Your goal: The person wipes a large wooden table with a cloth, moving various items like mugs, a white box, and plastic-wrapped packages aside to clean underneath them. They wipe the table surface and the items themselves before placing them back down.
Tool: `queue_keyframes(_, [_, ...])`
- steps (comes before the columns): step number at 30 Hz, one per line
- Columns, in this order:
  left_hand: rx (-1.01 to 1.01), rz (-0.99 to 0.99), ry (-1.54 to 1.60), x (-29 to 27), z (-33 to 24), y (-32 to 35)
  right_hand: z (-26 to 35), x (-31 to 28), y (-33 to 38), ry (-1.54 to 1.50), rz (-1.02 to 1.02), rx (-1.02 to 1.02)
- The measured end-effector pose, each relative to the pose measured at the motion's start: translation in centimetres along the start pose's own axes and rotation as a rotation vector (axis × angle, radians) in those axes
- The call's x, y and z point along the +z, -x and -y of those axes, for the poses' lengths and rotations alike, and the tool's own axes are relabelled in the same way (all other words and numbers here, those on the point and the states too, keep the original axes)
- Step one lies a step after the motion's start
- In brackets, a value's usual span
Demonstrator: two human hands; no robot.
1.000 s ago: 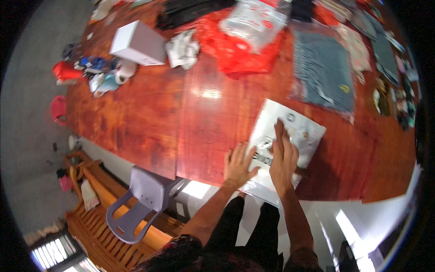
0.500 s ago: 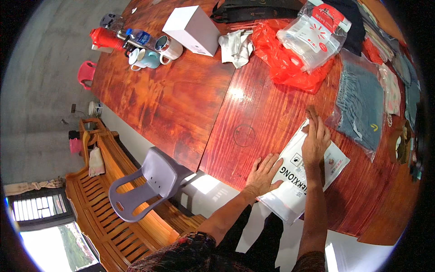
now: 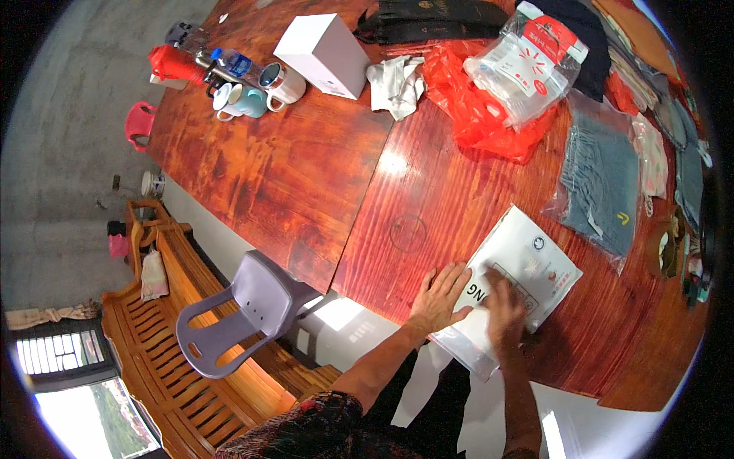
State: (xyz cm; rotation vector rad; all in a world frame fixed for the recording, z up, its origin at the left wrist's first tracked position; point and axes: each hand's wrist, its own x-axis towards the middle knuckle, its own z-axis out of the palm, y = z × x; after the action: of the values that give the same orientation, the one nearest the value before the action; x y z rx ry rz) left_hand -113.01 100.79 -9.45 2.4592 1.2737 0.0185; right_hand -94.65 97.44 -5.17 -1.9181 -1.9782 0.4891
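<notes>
A white plastic mailing bag with black print lies flat at the table's near edge, its lower end hanging slightly past the edge. My left hand rests palm down along the bag's left side, fingers outstretched and the thumb on the plastic. Over the middle of the bag is my right hand, a little blurred, with its fingers extended across the surface. Neither hand grips anything. Right of the bag, a folded blue denim garment lies in a clear plastic sleeve.
A red plastic bag sits under a clear package at the back. Further left stand a white box, a crumpled cloth, mugs and bottles. A purple chair and a wooden bench flank the reddish wooden table.
My right hand has slid from the bag's far upper edge down toward me, onto its middle, uncovering the upper part. My left hand stays in nearly the same place.
</notes>
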Motion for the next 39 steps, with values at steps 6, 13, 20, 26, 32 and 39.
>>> queue_keyframes(6, [-0.043, 0.127, -0.055, 0.1, -0.5, -0.9, -9.0, -1.5, -2.3, 0.287, -0.406, 0.398])
queue_keyframes(13, [0.049, -0.106, 0.026, 0.2, -0.3, -0.7, -3.4, 2.0, 3.6, 0.437, -0.281, 0.671])
queue_keyframes(20, [0.064, -0.125, 0.01, 0.3, -0.3, -0.7, 3.4, 3.6, 10.9, 0.179, -0.171, 0.035])
queue_keyframes(26, [0.049, -0.11, 0.01, 0.3, 0.0, -0.3, -2.0, 0.7, 2.0, -0.082, -0.183, 0.27])
queue_keyframes(32, [0.043, -0.04, 0.043, -0.5, -0.4, -0.6, -3.8, 1.8, -4.8, 0.237, -0.457, 0.237])
queue_keyframes(39, [0.019, 0.096, 0.173, -1.5, 0.4, -0.6, 2.3, 3.6, 1.8, 0.1, -0.25, -0.009])
